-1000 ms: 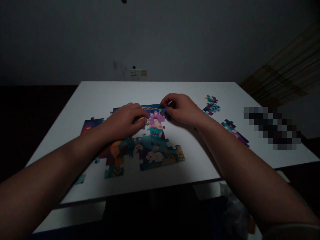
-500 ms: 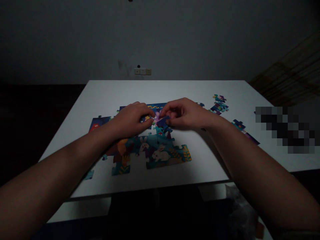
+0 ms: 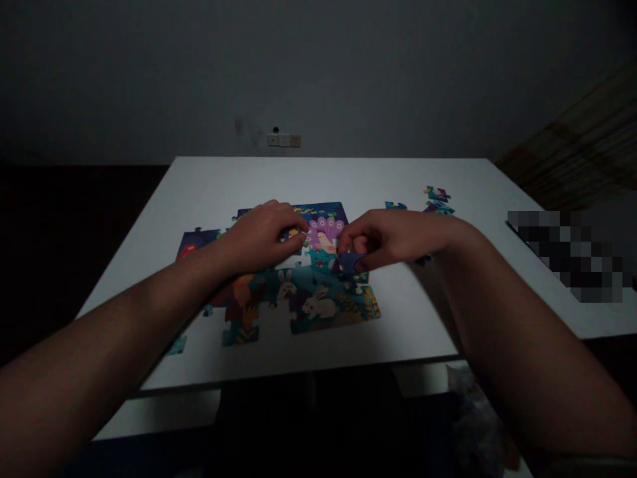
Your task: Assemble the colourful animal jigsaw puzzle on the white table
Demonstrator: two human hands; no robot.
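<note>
A partly joined jigsaw puzzle (image 3: 318, 307) with rabbits and a purple peacock lies on the table, with gaps in its middle and near edge. My left hand (image 3: 269, 234) rests on its upper left part, thumb and index finger apart and touching the pieces; its other fingers are mostly hidden. Pinched between the thumb and fingers of my right hand (image 3: 391, 236) is a blue-purple jigsaw piece (image 3: 350, 261), tilted over the puzzle's right side, below and right of the peacock. Whether that piece touches the pieces beneath cannot be made out.
Loose puzzle pieces (image 3: 438, 194) lie at the back right of the white table (image 3: 209, 182), with another piece (image 3: 395, 205) nearer the puzzle. A dark piece (image 3: 423, 260) shows under my right forearm. A blurred-out object (image 3: 567, 255) covers the right edge. Wall sockets (image 3: 284, 140) are behind.
My right hand has moved right and toward me with the jigsaw piece, uncovering the peacock. My right forearm now hides loose pieces on the right. My left hand has stayed almost still.
</note>
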